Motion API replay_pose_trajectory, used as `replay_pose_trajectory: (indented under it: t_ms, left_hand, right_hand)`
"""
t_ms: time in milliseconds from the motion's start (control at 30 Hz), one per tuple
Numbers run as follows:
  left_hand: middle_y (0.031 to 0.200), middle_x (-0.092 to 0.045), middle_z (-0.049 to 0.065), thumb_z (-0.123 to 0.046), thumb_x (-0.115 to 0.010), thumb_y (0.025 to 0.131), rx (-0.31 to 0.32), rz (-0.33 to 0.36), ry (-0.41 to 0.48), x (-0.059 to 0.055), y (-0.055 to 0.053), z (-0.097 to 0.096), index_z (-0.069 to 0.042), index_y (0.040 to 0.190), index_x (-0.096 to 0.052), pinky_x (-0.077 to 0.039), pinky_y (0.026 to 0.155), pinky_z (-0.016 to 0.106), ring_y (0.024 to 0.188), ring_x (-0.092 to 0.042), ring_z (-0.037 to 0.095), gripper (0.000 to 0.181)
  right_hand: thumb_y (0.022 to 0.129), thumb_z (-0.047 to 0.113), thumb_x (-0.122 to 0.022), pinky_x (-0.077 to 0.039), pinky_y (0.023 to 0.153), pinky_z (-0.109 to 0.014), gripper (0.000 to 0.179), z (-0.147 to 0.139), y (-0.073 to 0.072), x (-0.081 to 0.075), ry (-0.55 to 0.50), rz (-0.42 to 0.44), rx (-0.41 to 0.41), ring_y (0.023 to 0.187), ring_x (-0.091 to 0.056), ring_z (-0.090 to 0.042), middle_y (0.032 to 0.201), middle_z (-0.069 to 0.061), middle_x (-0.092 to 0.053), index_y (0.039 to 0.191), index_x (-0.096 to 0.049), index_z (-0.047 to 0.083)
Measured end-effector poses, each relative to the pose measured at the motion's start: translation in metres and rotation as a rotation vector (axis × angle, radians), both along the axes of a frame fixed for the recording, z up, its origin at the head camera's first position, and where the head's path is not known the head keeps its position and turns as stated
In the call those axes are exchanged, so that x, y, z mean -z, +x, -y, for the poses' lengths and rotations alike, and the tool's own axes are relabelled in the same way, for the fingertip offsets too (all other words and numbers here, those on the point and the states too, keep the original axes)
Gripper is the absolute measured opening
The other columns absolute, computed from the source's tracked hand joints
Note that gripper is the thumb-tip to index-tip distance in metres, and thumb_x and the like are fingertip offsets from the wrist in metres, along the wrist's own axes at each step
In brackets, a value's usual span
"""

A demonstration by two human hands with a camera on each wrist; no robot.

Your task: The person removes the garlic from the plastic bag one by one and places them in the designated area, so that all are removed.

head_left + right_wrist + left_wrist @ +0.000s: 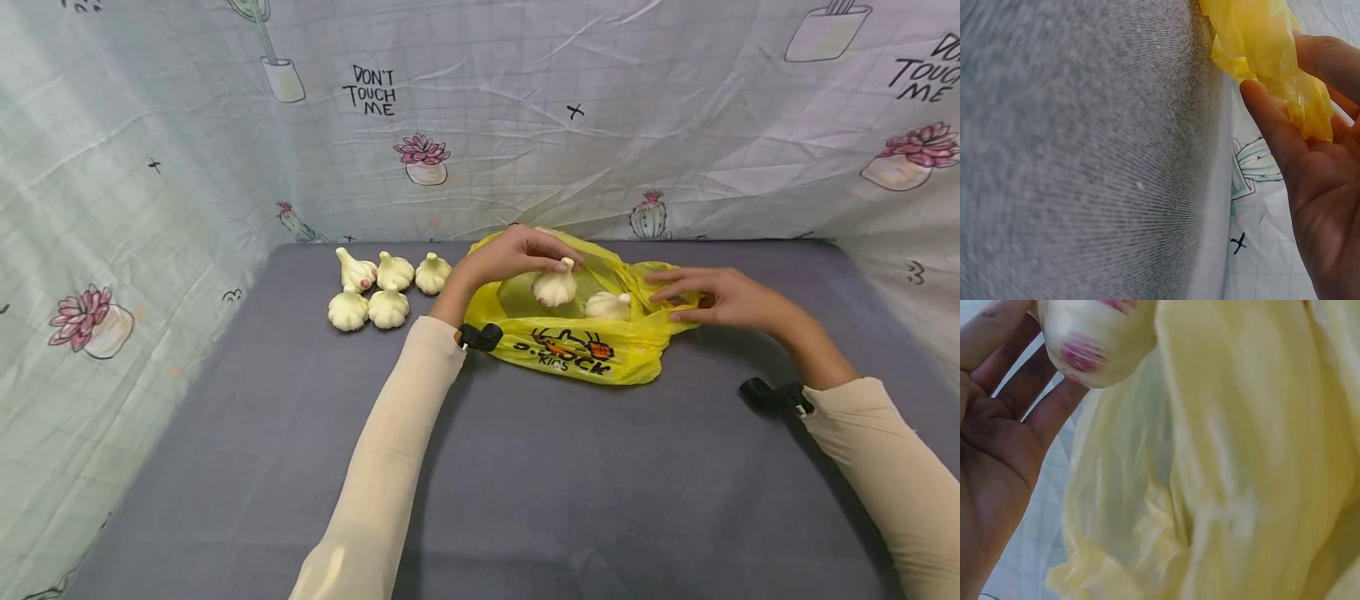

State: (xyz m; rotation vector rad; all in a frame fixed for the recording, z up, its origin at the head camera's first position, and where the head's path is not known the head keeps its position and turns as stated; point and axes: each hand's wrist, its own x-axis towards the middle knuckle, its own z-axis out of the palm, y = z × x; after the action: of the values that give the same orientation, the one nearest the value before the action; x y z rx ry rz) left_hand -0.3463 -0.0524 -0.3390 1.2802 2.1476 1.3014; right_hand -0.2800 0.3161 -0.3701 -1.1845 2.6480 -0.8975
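Note:
A yellow plastic bag (645, 360) with dark printing lies on its side, its mouth spread open. My left hand (517, 252) pinches a garlic bulb (555, 287) by its stem over the bag's mouth. In the left wrist view, purple streaks mark that bulb (1100, 344), close beside the yellow plastic (1241, 425). Another garlic bulb (607, 306) sits inside the bag. At the bag's right end is my right hand (727, 298). The right wrist view has gathered plastic (1260, 44) between the thumb and fingers of this hand (1329, 175).
Several garlic bulbs (388, 307) stand in two rows on the grey tabletop (570, 483), left of the bag. Behind the table hangs a printed cloth (510, 133) with plant drawings. Each wrist wears a black band (480, 337).

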Motion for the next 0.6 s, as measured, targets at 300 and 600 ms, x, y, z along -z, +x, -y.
replay_pose_trajectory:
  t_ms: [300, 600]
  left_hand:
    - [0.119, -0.074, -0.001, -0.017, -0.068, 0.1, 0.002, -0.1, -0.034, -0.021, 0.019, 0.012, -0.011, 0.123, -0.075, -0.054, 0.092, 0.029, 0.107, -0.068, 0.008, 0.025]
    - [0.114, -0.076, -0.004, -0.014, -0.069, 0.098, -0.017, -0.186, -0.004, -0.033, 0.039, 0.025, -0.012, 0.119, -0.077, -0.056, 0.085, 0.03, 0.104, -0.069, 0.007, 0.023]
  right_hand:
    - [0.094, 0.007, -0.073, -0.051, 0.065, -0.023, 0.034, -0.002, -0.001, 0.001, -0.015, -0.014, -0.01, 0.079, -0.061, -0.004, 0.147, -0.016, -0.055, 0.127, -0.072, 0.013]
    - [0.094, 0.008, -0.074, -0.052, 0.066, -0.023, 0.033, -0.003, 0.002, 0.004, -0.028, 0.002, -0.001, 0.084, -0.062, -0.004, 0.147, -0.017, -0.055, 0.126, -0.073, 0.015]
